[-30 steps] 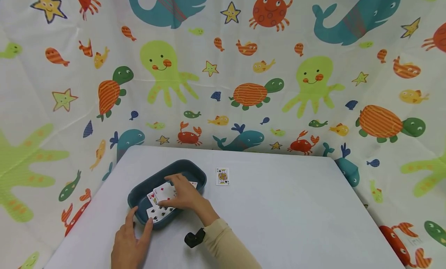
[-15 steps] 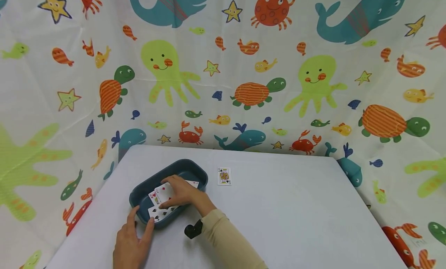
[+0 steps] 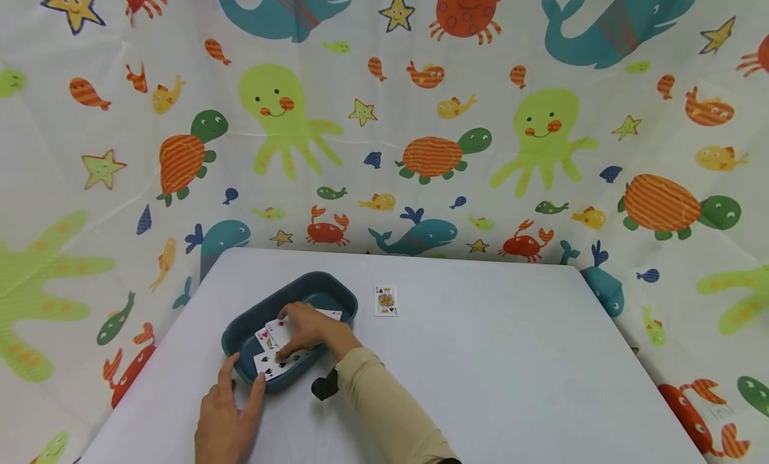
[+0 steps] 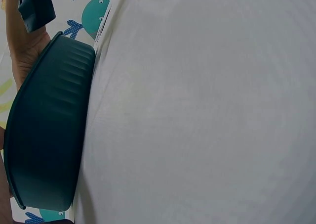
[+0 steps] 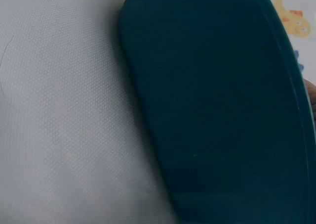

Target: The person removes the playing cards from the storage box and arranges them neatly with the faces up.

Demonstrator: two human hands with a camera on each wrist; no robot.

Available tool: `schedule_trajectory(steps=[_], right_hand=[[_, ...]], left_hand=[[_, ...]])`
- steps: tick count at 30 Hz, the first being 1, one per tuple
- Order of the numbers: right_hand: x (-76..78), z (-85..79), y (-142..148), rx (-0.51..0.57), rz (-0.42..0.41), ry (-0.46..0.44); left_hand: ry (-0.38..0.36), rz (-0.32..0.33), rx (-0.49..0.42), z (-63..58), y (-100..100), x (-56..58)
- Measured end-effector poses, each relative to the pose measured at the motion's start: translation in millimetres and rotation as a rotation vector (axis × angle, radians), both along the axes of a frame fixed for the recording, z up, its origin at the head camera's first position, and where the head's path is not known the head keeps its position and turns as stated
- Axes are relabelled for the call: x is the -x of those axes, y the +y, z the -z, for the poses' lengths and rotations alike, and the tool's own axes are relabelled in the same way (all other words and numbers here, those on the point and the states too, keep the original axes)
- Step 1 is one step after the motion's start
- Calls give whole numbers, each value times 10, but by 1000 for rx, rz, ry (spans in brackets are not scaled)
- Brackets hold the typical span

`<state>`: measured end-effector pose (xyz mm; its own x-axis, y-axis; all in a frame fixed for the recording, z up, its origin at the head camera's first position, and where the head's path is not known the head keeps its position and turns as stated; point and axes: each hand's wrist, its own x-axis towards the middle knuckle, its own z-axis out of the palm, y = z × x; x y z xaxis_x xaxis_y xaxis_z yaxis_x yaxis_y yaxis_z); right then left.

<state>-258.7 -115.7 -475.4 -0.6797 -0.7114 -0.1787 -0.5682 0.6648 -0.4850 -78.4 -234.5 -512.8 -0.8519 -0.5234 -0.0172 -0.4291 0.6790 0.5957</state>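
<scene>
Spanning the near end of the dark teal tray (image 3: 321, 294), your L hand (image 3: 227, 410) has thumb & index spread apart, index at the rim on the left, thumb at the near rim; can't tell abt the other fingers. Tray sits on the L part of the white table (image 3: 492, 357), set at a diagonal, far end to the right.

Your R hand (image 3: 308, 330) is inside the tray, over the cards, fingers curved, thumb well apart from index; can't tell if they're pinching a card, b/c the hand hides what's under it. Cards lie face up & overlapping on the tray floor: a heart card (image 3: 264, 340) at left, a diamond card (image 3: 276, 332) partly under your R hand, a spade card (image 3: 266, 366) near your L thumb, plus a card edge (image 3: 332, 314) sticking out past your knuckles.

King of spades (image 3: 386, 301) lies face up on the table, just right of the tray's far end, apart from it. Black device (image 3: 325, 385) is at your R wrist, by the cuff of the tan sleeve (image 3: 384, 404). Sea-animal cloth (image 3: 408, 103) hangs behind. Both wrist views show mostly tray wall & table.
</scene>
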Motion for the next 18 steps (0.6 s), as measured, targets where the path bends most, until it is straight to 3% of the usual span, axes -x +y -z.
schedule_trajectory(steps=[18], right_hand=[[-103,4,25,-49,-25,49]], left_hand=[[-4,-19,-5,-31,98,-121]])
